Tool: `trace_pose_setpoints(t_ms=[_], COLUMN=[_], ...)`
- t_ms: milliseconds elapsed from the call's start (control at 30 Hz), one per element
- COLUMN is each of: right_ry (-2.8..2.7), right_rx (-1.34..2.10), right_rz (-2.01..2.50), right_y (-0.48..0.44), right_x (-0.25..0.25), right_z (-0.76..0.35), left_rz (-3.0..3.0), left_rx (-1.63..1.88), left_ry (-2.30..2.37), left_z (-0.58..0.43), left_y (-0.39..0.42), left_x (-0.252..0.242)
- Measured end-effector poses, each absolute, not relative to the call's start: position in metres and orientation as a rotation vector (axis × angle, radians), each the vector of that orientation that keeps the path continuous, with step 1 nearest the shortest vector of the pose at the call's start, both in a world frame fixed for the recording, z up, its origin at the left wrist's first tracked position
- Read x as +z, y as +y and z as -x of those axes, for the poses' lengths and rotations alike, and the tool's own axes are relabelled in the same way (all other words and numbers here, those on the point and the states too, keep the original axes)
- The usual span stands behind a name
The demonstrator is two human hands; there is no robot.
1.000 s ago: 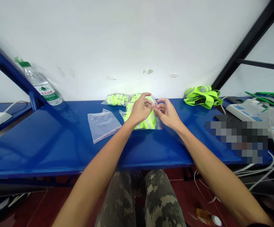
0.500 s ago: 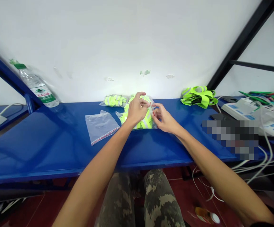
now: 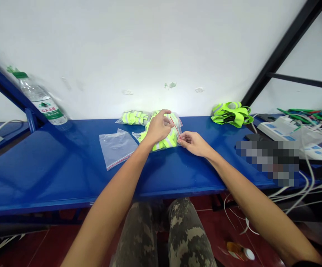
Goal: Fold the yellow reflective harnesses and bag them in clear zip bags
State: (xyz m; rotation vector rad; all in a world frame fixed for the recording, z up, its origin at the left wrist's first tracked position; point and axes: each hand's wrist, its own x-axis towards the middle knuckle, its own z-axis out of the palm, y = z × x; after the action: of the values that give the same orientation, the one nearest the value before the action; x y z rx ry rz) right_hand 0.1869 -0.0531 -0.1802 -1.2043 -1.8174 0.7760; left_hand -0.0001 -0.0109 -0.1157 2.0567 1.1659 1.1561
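A clear zip bag (image 3: 171,140) packed with fluorescent yellow reflective straps lies on the blue table, its red seal line facing right. My left hand (image 3: 158,128) rests over the bag with fingers apart, and part of the bag is hidden under it. At the bag's near right corner, my right hand (image 3: 192,143) pinches the red-lined edge between thumb and fingers. Behind and to the left, touching the wall, lies another filled bag of yellow straps (image 3: 135,117). Flat clear zip bags with red seal lines (image 3: 116,146) lie left of my left forearm.
Loose yellow reflective straps (image 3: 231,114) are heaped at the back right. A water bottle (image 3: 48,105) stands at the back left. On the right are power strips (image 3: 286,135), white cables and a blurred-out item (image 3: 269,157). A bottle of amber liquid (image 3: 239,251) lies on the floor.
My right hand has slid down along the red seal line to the bag's near corner. My left hand has stayed nearly in place over the bag.
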Motion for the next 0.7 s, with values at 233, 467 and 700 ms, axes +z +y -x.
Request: trace_pose_setpoints(t_ms=[233, 467, 700], right_ry=[-1.908, -1.857, -1.759], right_rx=[0.55, 0.587, 0.639], right_rz=[1.253, 1.169, 1.147], right_y=[-0.058, -0.06, -0.058], right_x=[-0.169, -0.169, -0.172], right_z=[-0.186, -0.182, -0.181], left_rz=[-1.973, -2.097, -2.104], left_rx=[1.273, 1.175, 1.162], left_ry=[1.173, 1.147, 1.091], left_z=[0.0, -0.006, -0.009], left_y=[-0.01, -0.019, -0.021], left_x=[-0.113, -0.112, -0.115])
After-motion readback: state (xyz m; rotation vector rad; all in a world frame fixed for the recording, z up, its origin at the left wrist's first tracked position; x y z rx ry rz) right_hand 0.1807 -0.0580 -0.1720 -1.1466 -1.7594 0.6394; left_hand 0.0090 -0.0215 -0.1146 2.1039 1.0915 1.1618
